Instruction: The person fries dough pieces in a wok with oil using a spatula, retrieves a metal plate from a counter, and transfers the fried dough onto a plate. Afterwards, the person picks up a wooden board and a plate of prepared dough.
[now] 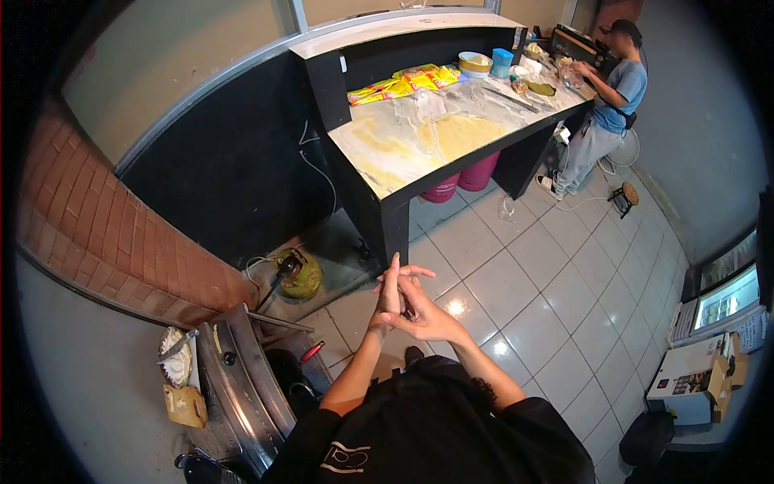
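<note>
My left hand (391,297) and my right hand (423,316) touch each other in front of my body, above the tiled floor. The left one points upward, with its fingers partly hidden behind the other. Some fingers of both hands stretch out, spread apart. No object shows in either. Beyond them stands a counter (411,133) with a marble-look top covered in pale yellow patches. Yellow packets (407,82), a white bowl (475,64) and a blue container (501,62) sit along its back.
A person (621,89) stands at the counter's far right end. A green gas cylinder (299,274) is on the floor at left, near a metal appliance (246,379). A small stool (624,198) and boxes (689,375) are at right.
</note>
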{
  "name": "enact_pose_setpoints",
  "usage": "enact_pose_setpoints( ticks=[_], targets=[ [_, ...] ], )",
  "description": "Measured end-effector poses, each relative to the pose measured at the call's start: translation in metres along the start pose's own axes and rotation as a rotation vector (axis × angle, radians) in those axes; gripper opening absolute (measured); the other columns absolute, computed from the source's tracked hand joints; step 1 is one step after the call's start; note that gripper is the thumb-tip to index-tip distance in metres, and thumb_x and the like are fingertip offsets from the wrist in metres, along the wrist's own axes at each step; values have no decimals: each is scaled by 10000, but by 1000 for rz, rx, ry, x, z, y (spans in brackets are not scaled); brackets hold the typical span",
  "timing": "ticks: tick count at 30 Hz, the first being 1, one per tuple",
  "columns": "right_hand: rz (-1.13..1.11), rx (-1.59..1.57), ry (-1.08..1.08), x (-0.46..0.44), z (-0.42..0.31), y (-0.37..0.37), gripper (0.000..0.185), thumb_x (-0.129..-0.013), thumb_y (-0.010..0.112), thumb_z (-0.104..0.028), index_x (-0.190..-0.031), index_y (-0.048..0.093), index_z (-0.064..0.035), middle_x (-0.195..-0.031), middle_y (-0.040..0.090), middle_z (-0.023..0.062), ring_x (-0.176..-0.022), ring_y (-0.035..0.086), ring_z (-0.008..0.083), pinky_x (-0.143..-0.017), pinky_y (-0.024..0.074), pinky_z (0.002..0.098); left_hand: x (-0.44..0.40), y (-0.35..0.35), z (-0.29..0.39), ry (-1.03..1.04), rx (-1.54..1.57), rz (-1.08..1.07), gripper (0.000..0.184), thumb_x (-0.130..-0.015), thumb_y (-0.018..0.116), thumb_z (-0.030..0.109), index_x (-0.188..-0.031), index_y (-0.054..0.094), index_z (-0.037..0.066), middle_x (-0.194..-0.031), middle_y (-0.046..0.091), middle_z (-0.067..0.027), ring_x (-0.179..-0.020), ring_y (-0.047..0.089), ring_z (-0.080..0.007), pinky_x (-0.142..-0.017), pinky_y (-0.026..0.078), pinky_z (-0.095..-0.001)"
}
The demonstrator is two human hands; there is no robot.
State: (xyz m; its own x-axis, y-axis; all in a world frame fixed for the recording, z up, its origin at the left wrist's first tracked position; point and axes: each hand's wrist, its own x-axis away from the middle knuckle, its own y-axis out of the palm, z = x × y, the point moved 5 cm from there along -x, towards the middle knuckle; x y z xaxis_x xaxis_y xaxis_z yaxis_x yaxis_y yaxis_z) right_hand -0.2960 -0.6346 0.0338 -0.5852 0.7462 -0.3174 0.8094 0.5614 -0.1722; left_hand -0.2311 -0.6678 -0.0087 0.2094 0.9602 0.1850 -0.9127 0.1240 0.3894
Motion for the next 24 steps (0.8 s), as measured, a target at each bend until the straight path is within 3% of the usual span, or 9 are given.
enact_pose_setpoints(
  ticks=[2, 6, 8, 11, 16, 19, 21, 23, 24],
  targets=[
    [72, 190, -62, 3, 2, 6, 711, -792, 674, -142, -1350, 261, 17, -1191, 397, 159, -1117, 395, 275, -952, 338, 391, 0, 2, -1, 59, 8, 32, 713, -894, 275, 597, -813, 626, -18, -457, 371, 28, -410, 343, -57, -391, 277, -216],
    [125, 186, -61, 3, 10, 9, 703, -781, 679, -146, -1335, 278, 18, -1179, 414, 161, -1100, 397, 281, -948, 330, 401, -8, -6, -10, 172, 52, 109, 668, -898, 297, 571, -785, 616, -5, -450, 371, 22, -412, 353, -59, -402, 286, -216],
    [168, 233, -147, -1, -2, 4, 557, -781, 665, -203, -1206, 382, 20, -1119, 448, 173, -1041, 406, 320, -898, 353, 423, -10, -9, -13, 182, 94, 138, 660, -899, 303, 567, -775, 613, -2, -446, 369, 20, -412, 356, -60, -402, 286, -218],
    [123, 152, -120, -4, -7, 0, 574, -775, 669, -206, -1233, 391, 1, -1135, 446, 172, -1054, 405, 301, -893, 368, 419, -11, -6, -4, 243, 102, 121, 659, -895, 299, 575, -802, 592, -9, -436, 395, 17, -372, 370, -87, -373, 319, -224],
    [80, -6, -17, 5, -11, -20, 592, -810, 647, -175, -1309, 361, -34, -1163, 447, 128, -1046, 422, 244, -896, 376, 366, -5, 6, 15, 134, 148, -34, 703, -892, 280, 598, -1050, 557, -28, -664, 563, -45, -533, 521, -115, -435, 410, -238],
    [98, 30, -62, 9, -15, -36, 603, -839, 636, -166, -1345, 330, -48, -1200, 392, 91, -1009, 417, 194, -887, 375, 320, -13, -4, 19, 187, 219, 57, 737, -889, 256, 616, -1114, 529, -31, -746, 589, -72, -628, 567, -153, -493, 446, -239],
    [-56, -36, 178, 15, -7, -32, 643, -835, 645, -239, -1351, 304, -62, -1211, 373, 159, -1055, 448, 277, -915, 376, 371, -16, -4, 22, 257, 150, 125, 760, -889, 230, 626, -1124, 518, -37, -675, 580, -70, -609, 577, -192, -505, 455, -239],
    [-77, 39, 174, 18, -3, -20, 683, -842, 642, -258, -1373, 257, -66, -1221, 362, 187, -1096, 422, 305, -935, 363, 388, -11, 12, 20, 165, 97, -139, 770, -898, 208, 614, -1099, 526, -58, -570, 537, -59, -535, 559, -186, -482, 455, -246],
    [-100, 114, 170, 19, 0, -13, 724, -849, 639, -276, -1394, 210, -70, -1231, 350, 216, -1138, 396, 332, -955, 350, 405, -11, 10, 16, 165, 97, -138, 770, -898, 208, 614, -1099, 526, -58, -570, 537, -59, -535, 559, -186, -482, 455, -246]
  ],
)
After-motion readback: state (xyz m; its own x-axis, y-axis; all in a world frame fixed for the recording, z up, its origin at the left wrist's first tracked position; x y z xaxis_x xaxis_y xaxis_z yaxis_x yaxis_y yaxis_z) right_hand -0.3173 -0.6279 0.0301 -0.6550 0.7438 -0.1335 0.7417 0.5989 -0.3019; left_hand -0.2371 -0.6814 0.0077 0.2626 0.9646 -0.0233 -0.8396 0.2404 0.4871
